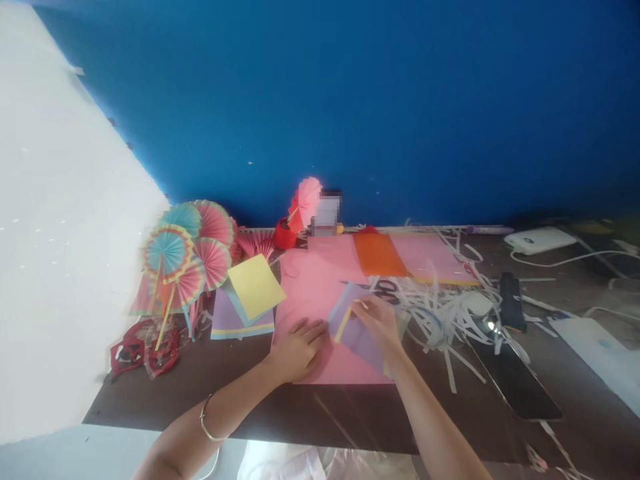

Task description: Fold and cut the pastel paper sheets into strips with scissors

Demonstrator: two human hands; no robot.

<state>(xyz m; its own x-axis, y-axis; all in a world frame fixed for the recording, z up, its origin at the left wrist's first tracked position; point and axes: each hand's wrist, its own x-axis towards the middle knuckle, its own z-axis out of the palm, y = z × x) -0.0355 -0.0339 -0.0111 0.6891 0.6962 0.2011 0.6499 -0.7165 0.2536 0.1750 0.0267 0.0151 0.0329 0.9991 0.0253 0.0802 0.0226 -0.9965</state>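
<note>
My left hand [297, 348] lies on a large pink paper sheet [310, 293] on the dark table, its fingers loosely curled and pressing the sheet down. My right hand [377, 320] pinches a folded lavender paper piece [357, 333] that has a yellow strip along one edge, holding it just above the pink sheet. A bangle sits on my left wrist. Black-handled scissors [385, 288] lie just beyond my right hand.
Round paper fans [183, 250] lean at the left. A stack of yellow, blue and purple sheets [250, 297] lies beside them. Orange and pink sheets [395, 257], white paper strips [450, 313], a phone [517, 380], a power bank [540, 239] and cables are to the right. A blue wall stands behind.
</note>
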